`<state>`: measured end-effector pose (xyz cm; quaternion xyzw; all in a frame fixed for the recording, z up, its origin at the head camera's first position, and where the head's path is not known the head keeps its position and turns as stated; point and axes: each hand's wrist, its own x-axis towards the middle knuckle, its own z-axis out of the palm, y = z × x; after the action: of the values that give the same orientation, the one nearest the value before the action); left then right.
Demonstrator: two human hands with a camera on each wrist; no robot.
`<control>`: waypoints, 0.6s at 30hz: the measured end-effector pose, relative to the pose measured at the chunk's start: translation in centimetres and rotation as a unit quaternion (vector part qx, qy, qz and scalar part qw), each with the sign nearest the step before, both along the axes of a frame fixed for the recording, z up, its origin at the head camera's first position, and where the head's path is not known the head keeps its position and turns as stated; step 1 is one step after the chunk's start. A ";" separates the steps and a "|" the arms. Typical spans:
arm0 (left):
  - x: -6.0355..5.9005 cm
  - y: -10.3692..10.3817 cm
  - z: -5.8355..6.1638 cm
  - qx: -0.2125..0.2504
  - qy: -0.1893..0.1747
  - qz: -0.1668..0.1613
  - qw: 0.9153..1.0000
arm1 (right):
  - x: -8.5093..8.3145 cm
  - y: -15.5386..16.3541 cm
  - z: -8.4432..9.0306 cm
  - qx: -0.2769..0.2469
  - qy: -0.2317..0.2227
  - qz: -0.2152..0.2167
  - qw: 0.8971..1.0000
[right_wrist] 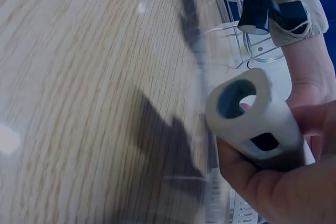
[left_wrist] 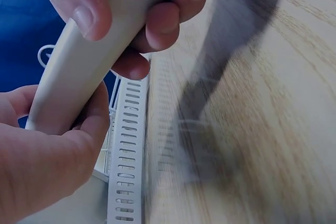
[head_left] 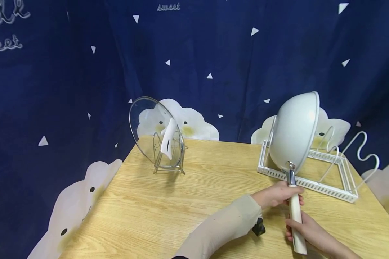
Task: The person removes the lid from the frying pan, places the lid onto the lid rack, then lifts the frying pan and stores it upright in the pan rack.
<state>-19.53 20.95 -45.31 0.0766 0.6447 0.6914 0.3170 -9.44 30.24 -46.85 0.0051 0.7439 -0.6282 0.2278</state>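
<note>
A white pan (head_left: 295, 131) stands on its side in a white wire rack (head_left: 327, 183), bottom facing me. Its cream handle (head_left: 295, 216) points down toward me over the wooden table (head_left: 168, 208). My left hand (head_left: 278, 196) grips the handle just below the metal neck. My right hand (head_left: 306, 230) grips the handle's lower end. In the left wrist view the left hand (left_wrist: 42, 166) wraps the handle (left_wrist: 79, 72) beside the rack's slotted edge (left_wrist: 126, 145). The right wrist view has the right hand (right_wrist: 268, 192) around the hollow handle end (right_wrist: 252, 114).
A glass lid (head_left: 155, 133) with a white grip stands upright in a small wire stand (head_left: 168, 162) at the table's far left. A dark blue curtain (head_left: 214, 54) hangs behind. A black device (head_left: 258, 228) sits at the left wrist.
</note>
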 end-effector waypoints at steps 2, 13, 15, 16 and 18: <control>0.1 0.1 0.0 -0.003 -0.001 0.003 1.000 | 0.0 0.1 -0.1 -0.001 -0.001 0.004 1.000; -0.1 -0.1 0.0 0.011 -0.009 0.004 1.000 | 0.0 0.4 0.9 0.072 -0.001 -0.006 0.997; -0.2 -0.2 0.0 0.016 -0.009 -0.004 1.000 | 0.0 0.6 1.0 0.085 0.004 -0.003 0.996; -0.3 -0.3 0.0 0.017 -0.009 -0.008 1.000 | 0.0 0.7 1.1 0.096 0.009 -0.001 0.995; -0.4 -0.4 -0.1 0.019 -0.007 -0.015 1.000 | 0.0 0.8 1.3 0.123 0.012 -0.003 0.992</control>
<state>-19.91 20.51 -45.37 0.0869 0.6282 0.6991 0.3303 -9.42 31.05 -45.54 0.0277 0.8183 -0.5326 0.2143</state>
